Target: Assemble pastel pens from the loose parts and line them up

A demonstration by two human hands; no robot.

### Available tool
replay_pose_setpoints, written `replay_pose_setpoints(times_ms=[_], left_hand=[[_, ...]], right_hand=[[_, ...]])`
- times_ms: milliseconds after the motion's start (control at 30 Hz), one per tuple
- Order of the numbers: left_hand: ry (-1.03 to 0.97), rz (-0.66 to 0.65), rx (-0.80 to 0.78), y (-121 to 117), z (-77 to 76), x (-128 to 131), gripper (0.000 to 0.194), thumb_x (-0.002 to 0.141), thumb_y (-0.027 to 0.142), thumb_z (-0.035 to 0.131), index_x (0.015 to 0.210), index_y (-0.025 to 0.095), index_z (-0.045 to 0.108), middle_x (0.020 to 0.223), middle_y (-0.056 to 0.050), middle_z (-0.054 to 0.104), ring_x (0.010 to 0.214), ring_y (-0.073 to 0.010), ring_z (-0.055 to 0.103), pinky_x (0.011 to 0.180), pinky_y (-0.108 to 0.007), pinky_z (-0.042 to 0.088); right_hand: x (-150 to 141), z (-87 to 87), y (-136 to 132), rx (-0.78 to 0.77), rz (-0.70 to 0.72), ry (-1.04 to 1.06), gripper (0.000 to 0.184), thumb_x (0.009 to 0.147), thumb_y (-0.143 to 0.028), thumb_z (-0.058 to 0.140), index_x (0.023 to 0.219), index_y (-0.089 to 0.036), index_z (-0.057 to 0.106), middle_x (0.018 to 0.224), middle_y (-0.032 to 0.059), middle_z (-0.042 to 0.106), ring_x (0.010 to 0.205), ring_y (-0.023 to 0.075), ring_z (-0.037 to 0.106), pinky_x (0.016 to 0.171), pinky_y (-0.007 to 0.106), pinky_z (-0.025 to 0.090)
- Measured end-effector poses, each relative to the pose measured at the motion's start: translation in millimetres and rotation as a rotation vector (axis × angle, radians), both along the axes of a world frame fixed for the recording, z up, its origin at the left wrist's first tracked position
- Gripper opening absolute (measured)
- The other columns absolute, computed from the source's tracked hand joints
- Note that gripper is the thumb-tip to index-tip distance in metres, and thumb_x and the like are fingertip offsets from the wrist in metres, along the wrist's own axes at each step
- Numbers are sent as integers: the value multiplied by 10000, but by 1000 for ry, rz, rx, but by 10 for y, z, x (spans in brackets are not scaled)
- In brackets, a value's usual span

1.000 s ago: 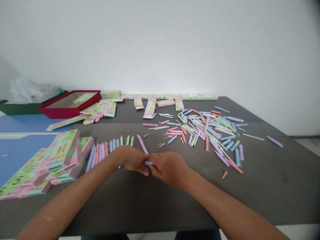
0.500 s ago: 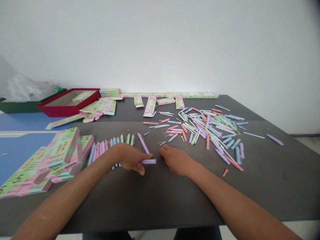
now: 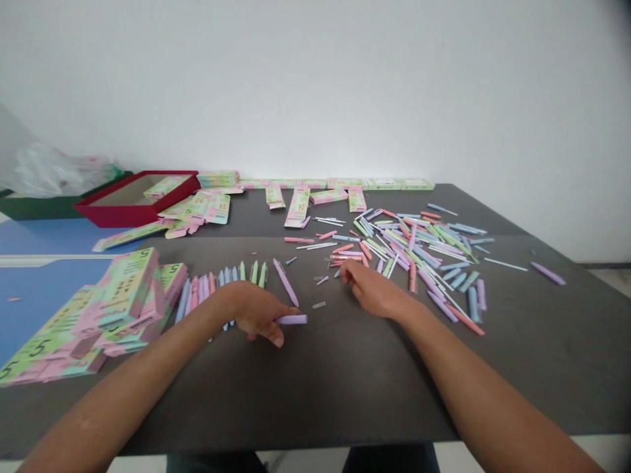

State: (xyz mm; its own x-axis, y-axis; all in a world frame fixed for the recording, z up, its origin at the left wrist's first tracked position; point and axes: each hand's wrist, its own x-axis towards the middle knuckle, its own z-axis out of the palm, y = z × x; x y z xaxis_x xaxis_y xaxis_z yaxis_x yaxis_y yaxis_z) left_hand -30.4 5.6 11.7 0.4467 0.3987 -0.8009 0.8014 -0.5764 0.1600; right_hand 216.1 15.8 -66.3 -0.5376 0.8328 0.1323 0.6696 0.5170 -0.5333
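Note:
My left hand (image 3: 259, 314) is closed around a purple pen barrel (image 3: 293, 320), whose end sticks out to the right past the fingers. Just beyond it lies a purple pen (image 3: 286, 282) on the dark table. My right hand (image 3: 369, 289), its fingers bent and drawn together, is at the near left edge of a heap of loose pen parts (image 3: 419, 249). Whatever its fingertips hold, if anything, is hidden. Between the hands are a small clear piece (image 3: 319, 305) and a small purple piece (image 3: 323, 280). Behind my left hand runs a row of pens (image 3: 202, 289), partly covered by it.
Printed pen boxes (image 3: 121, 295) are stacked at the left on the dark table (image 3: 315, 394). Flattened cartons (image 3: 197, 209) lie near a red tray (image 3: 113, 213). A green tray (image 3: 44, 207) carries a clear plastic bag (image 3: 59, 174). More boxes (image 3: 345, 183) line the wall.
My right hand has moved right and slightly away from me, up to the heap. The small clear piece now shows on the table where that hand was. My left hand keeps the purple barrel.

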Motion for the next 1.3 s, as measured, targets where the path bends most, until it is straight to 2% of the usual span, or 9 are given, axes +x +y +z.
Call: replay_pose_setpoints(times_ms=[200, 400, 500, 633, 700, 800, 933, 1133, 1300], left_hand=[[2, 101, -142, -4, -46, 34, 728, 800, 320, 563, 1448, 175, 263, 834, -101, 724, 598, -200, 649, 458, -235, 446], [-11, 95, -175, -10, -82, 36, 674, 812, 269, 539, 1432, 177, 291, 914, -101, 723, 659, -187, 668, 475, -217, 437], [3, 111, -158, -18, -84, 38, 712, 806, 257, 547, 1449, 188, 248, 913, -94, 726, 662, -180, 670, 475, -208, 428], [15, 100, -152, -25, -89, 43, 722, 822, 259, 534, 1461, 186, 205, 937, -100, 725, 683, -176, 673, 504, -209, 436], [21, 112, -153, -27, -91, 45, 733, 827, 255, 528, 1466, 177, 178, 940, -108, 724, 694, -177, 674, 523, -215, 443], [26, 132, -159, -28, -97, 44, 761, 820, 233, 526, 1471, 165, 140, 930, -116, 725, 693, -182, 673, 528, -220, 446], [12, 110, -156, -26, -111, 38, 722, 829, 237, 510, 1466, 175, 178, 941, -114, 724, 683, -185, 670, 532, -229, 451], [31, 117, -171, -38, -107, 60, 713, 854, 245, 485, 1472, 182, 136, 975, -126, 717, 696, -182, 669, 511, -214, 438], [37, 113, -124, -65, -97, 80, 709, 838, 255, 505, 1465, 178, 183, 907, -124, 728, 669, -190, 666, 497, -222, 431]], right_hand=[[-172, -37, -123, 80, 201, -94, 523, 738, 11, 404, 1232, -152, 457, 1150, 119, 536, 1086, 207, 468, 908, 337, 366], [62, 55, -1, 18, 84, 118, 629, 782, -40, 392, 1378, -211, 281, 1248, 109, 515, 1014, 177, 544, 877, 343, 417], [168, 103, 76, 101, -74, 136, 527, 801, -74, 397, 1309, -212, 374, 1102, 91, 595, 929, 190, 571, 809, 330, 427], [235, 143, 124, 172, -241, 30, 256, 833, -163, 423, 1058, -204, 537, 891, 55, 631, 792, 187, 566, 692, 283, 393], [241, 152, 118, 113, -217, -46, 164, 822, -185, 454, 950, -200, 555, 822, 37, 626, 729, 169, 549, 651, 261, 367], [217, 162, 68, -84, -73, -143, 99, 806, -231, 507, 884, -195, 556, 749, 10, 607, 658, 136, 522, 591, 231, 332], [128, 167, -31, -243, 56, -239, 189, 779, -315, 580, 931, -208, 548, 782, -2, 613, 640, 122, 517, 543, 215, 297], [-85, 52, -83, -49, 8, -372, 95, 822, -287, 527, 884, -219, 551, 820, 32, 637, 730, 165, 554, 568, 245, 276], [-229, -85, -30, 77, -69, -317, 102, 870, -253, 453, 917, -228, 540, 918, 36, 656, 829, 178, 576, 615, 256, 293]])
